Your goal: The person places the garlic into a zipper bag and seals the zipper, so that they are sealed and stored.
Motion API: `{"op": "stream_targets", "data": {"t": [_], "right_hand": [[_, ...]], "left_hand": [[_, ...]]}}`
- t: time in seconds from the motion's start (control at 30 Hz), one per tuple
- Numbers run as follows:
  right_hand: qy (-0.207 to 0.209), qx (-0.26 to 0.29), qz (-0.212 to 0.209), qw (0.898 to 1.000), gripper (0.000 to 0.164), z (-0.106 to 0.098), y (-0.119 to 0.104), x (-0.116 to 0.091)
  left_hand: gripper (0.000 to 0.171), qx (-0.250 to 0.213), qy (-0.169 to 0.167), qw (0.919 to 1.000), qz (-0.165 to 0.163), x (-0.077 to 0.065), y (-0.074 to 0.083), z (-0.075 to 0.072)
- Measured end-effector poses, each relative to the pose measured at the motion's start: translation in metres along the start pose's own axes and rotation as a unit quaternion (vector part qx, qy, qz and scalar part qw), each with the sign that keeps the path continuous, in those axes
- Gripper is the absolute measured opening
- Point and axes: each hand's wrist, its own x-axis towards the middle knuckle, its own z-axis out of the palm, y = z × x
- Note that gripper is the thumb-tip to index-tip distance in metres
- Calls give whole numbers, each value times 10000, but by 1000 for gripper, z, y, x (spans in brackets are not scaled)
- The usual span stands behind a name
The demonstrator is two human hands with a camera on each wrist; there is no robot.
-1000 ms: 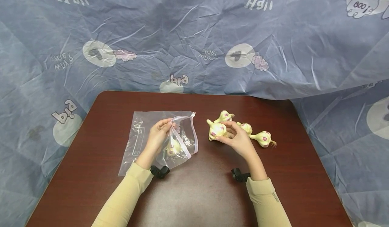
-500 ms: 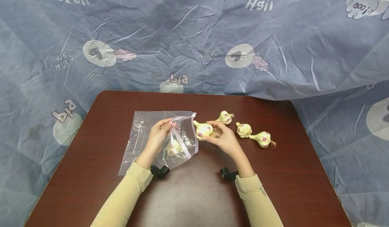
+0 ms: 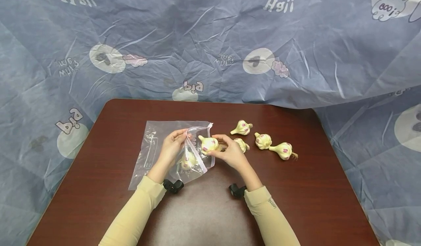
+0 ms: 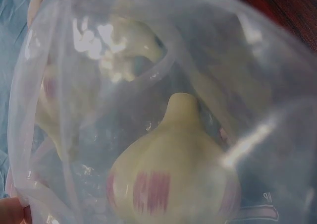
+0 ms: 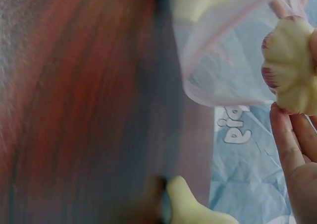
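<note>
Hanging behind and along both sides of a glossy, red-brown table with rounded corners (image 3: 204, 216), a wrinkled blue-grey fabric sheet (image 3: 204, 67) carries white circles, pink cloud shapes and cartoon lettering. Two forearms in pale yellow sleeves (image 3: 135, 209) reach over the tabletop, each with a small black wrist camera (image 3: 173, 186) near the cuff. The left hand (image 3: 171, 144) pinches the rim of a clear plastic zip bag (image 3: 159, 129) between thumb and fingers, lifting its upper layer so that the mouth gapes toward the right hand (image 3: 232, 152). That hand has thumb and fingers parted only by the cream, purple-streaked garlic bulb (image 3: 208, 145) they grip near its root end; the bulb is at the bag's mouth, stem pointing inward, though how far it has passed the rim is unclear. Inside the bag, a second pale garlic bulb (image 3: 188, 161) shows through the film; other pale shapes in the left wrist view cannot be placed surely inside or outside. Four loose cream garlic bulbs (image 3: 263, 141) lie on the wood, the nearest partly hidden behind the right hand.
</note>
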Motion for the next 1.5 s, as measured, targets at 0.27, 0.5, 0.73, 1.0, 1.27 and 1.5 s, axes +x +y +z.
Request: {"op": "stream_targets", "data": {"t": [0.27, 0.5, 0.73, 1.0, 1.27, 1.5], "right_hand": [[85, -514, -94, 9986, 63, 18, 6, 5], [109, -873, -136, 9960, 56, 33, 13, 6], [51, -1636, -333, 9859, 47, 46, 19, 7], [-225, -1693, -560, 9837, 44, 47, 19, 5], [232, -704, -265, 9969, 41, 24, 4, -6], [639, -658, -281, 9954, 38, -6, 2, -12]], "left_hand": [[29, -79, 22, 10000, -17, -1, 2, 0], [30, -100, 0, 9999, -51, -1, 1, 0], [30, -249, -39, 9996, -96, 0, 0, 1], [31, -33, -111, 9999, -117, 0, -1, -2], [31, 90, -114, 9999, -83, -1, 1, -3], [31, 65, -140, 9999, -40, -1, 1, -3]]}}
